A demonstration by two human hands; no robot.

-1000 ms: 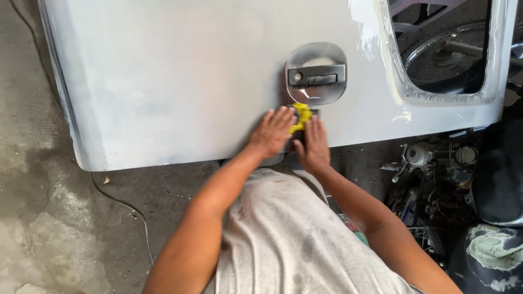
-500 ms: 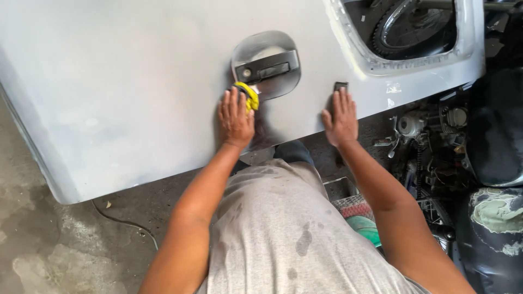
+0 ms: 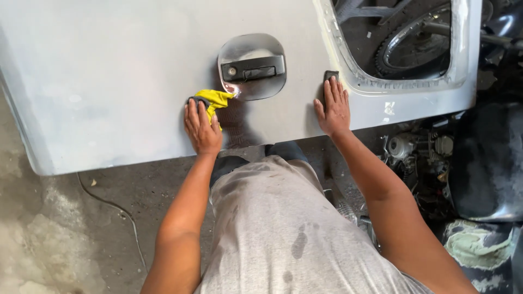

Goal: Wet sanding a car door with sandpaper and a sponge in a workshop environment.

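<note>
A grey primed car door panel (image 3: pixel 120 71) lies flat in front of me, with a recessed metal door handle (image 3: pixel 252 66) near its middle. My left hand (image 3: pixel 201 126) presses a yellow cloth (image 3: pixel 217 98) onto the panel just left of the handle. My right hand (image 3: pixel 333 106) lies flat on the panel to the right of the handle, its fingertips on a small dark block (image 3: pixel 330 75) beside the window opening (image 3: pixel 403 49).
A wheel (image 3: pixel 419 38) shows through the window opening. Engine parts (image 3: pixel 419 152) and a dark seat-like shape (image 3: pixel 487 163) crowd the floor at the right. A thin cable (image 3: pixel 117 209) runs across the concrete floor at the left.
Both hands were together at the panel's near edge; they have moved apart. The left hand with the cloth went left of the handle, the right hand with the block towards the window opening.
</note>
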